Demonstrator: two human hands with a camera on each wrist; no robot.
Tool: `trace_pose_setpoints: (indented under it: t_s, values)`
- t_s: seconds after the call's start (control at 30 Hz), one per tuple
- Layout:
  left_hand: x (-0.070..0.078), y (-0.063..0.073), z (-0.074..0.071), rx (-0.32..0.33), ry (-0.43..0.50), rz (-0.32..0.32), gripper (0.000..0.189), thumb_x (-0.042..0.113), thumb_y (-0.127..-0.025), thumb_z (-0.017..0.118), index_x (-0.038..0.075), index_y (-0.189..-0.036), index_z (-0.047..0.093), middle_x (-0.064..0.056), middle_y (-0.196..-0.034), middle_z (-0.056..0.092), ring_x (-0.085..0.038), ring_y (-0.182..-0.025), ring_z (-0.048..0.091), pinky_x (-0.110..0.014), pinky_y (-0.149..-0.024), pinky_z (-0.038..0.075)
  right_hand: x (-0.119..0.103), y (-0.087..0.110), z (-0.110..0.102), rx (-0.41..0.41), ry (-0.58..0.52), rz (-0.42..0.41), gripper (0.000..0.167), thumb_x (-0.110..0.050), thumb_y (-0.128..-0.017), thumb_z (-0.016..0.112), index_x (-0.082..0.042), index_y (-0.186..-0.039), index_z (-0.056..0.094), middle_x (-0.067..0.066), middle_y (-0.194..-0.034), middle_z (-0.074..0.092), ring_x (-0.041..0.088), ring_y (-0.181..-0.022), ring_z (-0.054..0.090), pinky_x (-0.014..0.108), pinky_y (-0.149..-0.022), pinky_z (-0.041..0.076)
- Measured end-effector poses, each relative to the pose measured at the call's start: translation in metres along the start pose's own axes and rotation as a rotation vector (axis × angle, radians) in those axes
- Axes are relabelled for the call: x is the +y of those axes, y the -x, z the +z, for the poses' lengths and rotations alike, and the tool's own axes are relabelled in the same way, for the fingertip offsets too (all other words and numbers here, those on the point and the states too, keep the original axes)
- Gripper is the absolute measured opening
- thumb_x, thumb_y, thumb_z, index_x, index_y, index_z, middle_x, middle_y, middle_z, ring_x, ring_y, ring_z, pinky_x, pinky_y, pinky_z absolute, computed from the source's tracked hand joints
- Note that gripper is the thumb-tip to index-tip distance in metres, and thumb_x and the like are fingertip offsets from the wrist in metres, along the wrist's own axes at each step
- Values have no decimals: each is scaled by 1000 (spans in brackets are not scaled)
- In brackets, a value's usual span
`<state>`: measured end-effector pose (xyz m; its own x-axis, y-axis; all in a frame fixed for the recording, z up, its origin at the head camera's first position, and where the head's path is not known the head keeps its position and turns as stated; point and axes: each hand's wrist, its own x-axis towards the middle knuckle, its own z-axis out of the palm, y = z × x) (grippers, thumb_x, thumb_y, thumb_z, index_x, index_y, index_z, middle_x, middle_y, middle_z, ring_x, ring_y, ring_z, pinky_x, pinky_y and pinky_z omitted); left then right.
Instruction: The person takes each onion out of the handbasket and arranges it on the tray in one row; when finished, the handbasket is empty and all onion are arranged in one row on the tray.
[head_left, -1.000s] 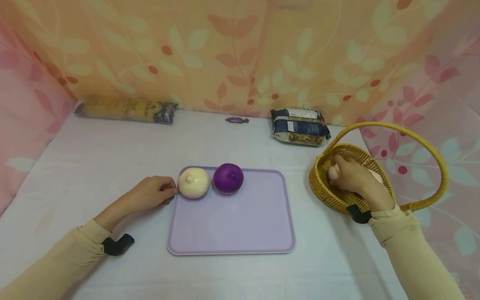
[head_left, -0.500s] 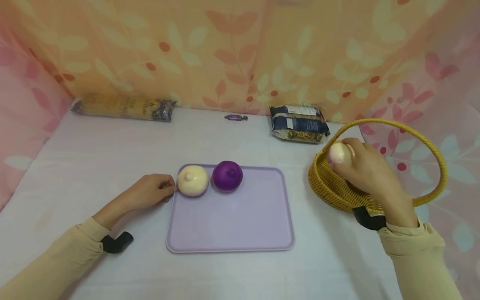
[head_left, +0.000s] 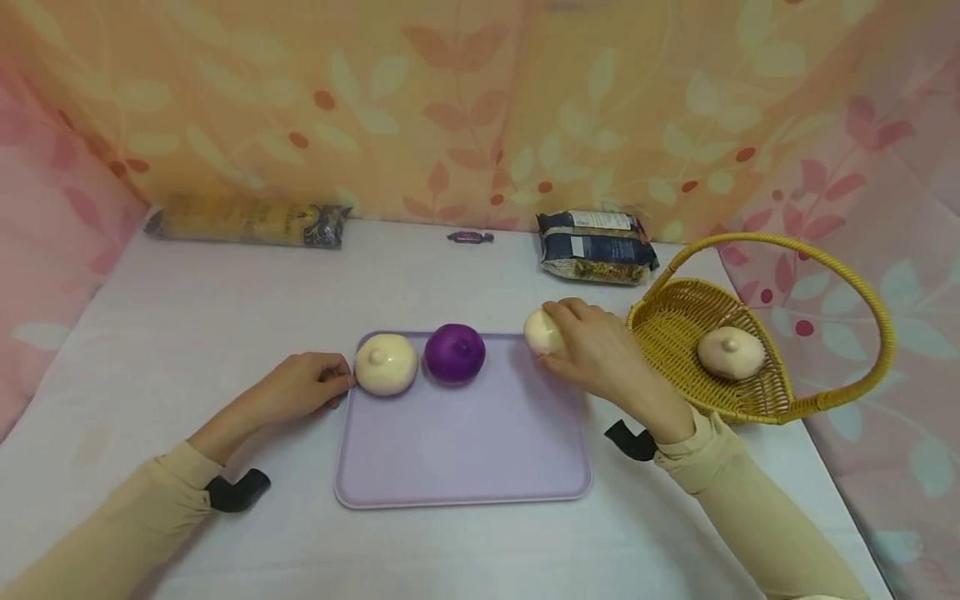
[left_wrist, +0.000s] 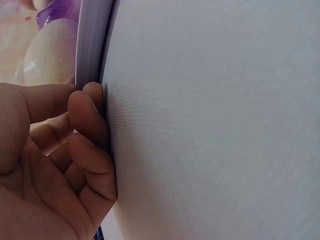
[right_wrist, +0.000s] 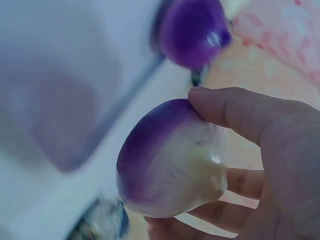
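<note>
My right hand (head_left: pixel 600 350) grips a turnip (head_left: pixel 542 333) over the tray's far right corner; the right wrist view shows purple skin fading to white, thumb on one side and fingers round the other. At the left, my left hand (head_left: pixel 300 387) has thumb and fingertips pinching the rim of the lilac tray (head_left: pixel 465 450). A pale turnip (head_left: pixel 386 364) sits in the tray's far left corner, close to those fingertips. Beside it lies a purple turnip (head_left: pixel 454 354). Another pale turnip (head_left: pixel 731 352) rests inside the wicker basket (head_left: pixel 667 333).
The basket's tall handle (head_left: pixel 840 262) arches over its right side. Along the back lie a long yellow packet (head_left: pixel 247 221), a small purple wrapped candy (head_left: pixel 470 237) and a dark blue packet (head_left: pixel 596 247). A floral curtain (head_left: pixel 465 108) hangs behind the white-covered table.
My right hand has lifted a turnip out of the basket and carried it left, over the tray's far right corner. The left hand stays at the tray's left rim.
</note>
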<state>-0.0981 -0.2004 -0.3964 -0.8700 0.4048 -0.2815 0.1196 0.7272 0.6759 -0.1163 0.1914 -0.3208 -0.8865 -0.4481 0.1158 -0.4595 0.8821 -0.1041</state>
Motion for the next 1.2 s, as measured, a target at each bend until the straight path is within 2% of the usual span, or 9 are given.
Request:
trace_pose_setpoints:
  t_s: [0.07,0.23,0.7,0.93,1.2]
  values:
    - [-1,0,0,-3,-2,-4,18,25,-99,56,12,-88,62,2,-60,57,-11,-53,48,-25,-56,36,-6,-4,11,-12,3,-15,63,-34,-78,79,-6,-129,56,18,-120,63,37,-96,63,49,-75,52]
    - [-2,-1,1,-3,-5,-11,18,24,-99,56,12,-87,62,3,-60,56,-11,-54,49,-25,-57,37,-13,-9,30,-27,15,-36,64,-33,-76,80,-7,-130,57,19,-119,62,36,-99,62,49,-79,51]
    - [-1,-1,1,7,0,15,19,26,-99,56,12,-89,62,4,-61,57,-9,-54,49,-25,-58,37,-16,-8,46,12,15,-42,82,-38,-68,88,-12,-138,52,19,-124,59,38,-107,58,51,-84,49]
    - [-1,-1,2,10,4,17,20,27,-99,56,12,-88,62,3,-59,56,-8,-55,48,-25,-60,36,-16,-4,42,-23,34,3,94,-55,-66,84,-15,-143,48,20,-137,53,40,-119,54,53,-91,47]
    - [-1,-1,2,4,5,12,19,27,-99,56,12,-89,62,3,-60,56,-9,-55,48,-25,-61,37,-8,3,21,-55,60,63,87,-60,-74,76,-16,-143,48,19,-140,51,40,-125,52,57,-93,46]
